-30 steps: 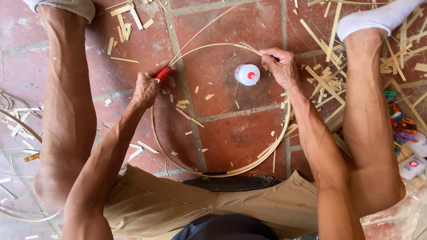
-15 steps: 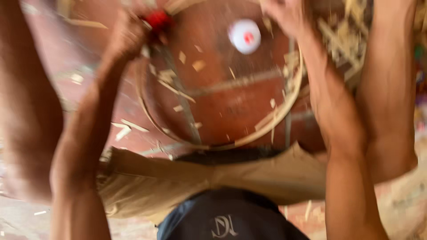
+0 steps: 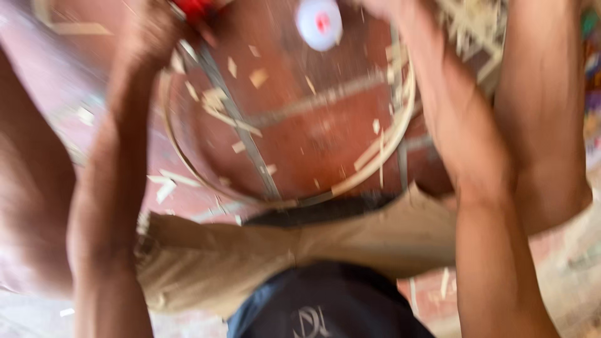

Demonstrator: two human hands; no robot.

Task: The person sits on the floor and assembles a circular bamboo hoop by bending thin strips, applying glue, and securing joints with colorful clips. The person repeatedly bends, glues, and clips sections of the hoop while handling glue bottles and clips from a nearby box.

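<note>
The view is blurred by motion. A thin bamboo hoop point(image 3: 375, 164) lies on the red tiled floor between my legs. My left hand point(image 3: 149, 32) is at the hoop's upper left rim, closed around a red-handled tool point(image 3: 195, 7). My right hand point(image 3: 383, 6) is at the hoop's upper right, mostly cut off by the top edge, so its grip is hidden. A small white bottle with a red spot point(image 3: 319, 22) stands inside the hoop between my hands.
Bamboo shavings and strips point(image 3: 220, 106) are scattered over the floor tiles. More bamboo strips point(image 3: 476, 25) are piled at the upper right. My bare legs flank the hoop, with tan shorts point(image 3: 263, 256) below it.
The camera has dipped and moved closer, so my hands have slid to the top edge. The hoop, bottle and both hands keep their places relative to each other.
</note>
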